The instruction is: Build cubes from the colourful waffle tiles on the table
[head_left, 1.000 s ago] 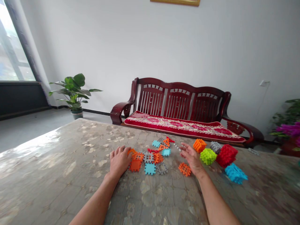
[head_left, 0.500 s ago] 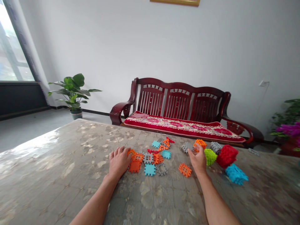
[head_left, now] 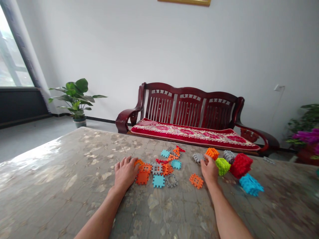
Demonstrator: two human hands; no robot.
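Held edge-on a second ago, the grey tile [head_left: 198, 157] now lies on our patterned table [head_left: 74, 186], the largest thing under our arms. Our left hand [head_left: 126, 171] rests beside the orange tiles [head_left: 143, 178], fingers nearly together; we cannot tell whether they grip. Our right hand [head_left: 209, 168] curls its fingertips by the grey tile's edge, pinch unclear. Beyond it sit the red block [head_left: 241, 165] and smaller lime block [head_left: 222, 166].

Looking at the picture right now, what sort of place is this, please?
Probably a living room or sitting area in a home, though this is not certain. The carved wooden bench with its red floral cover, the potted plant and the framed item high on the wall suggest it.
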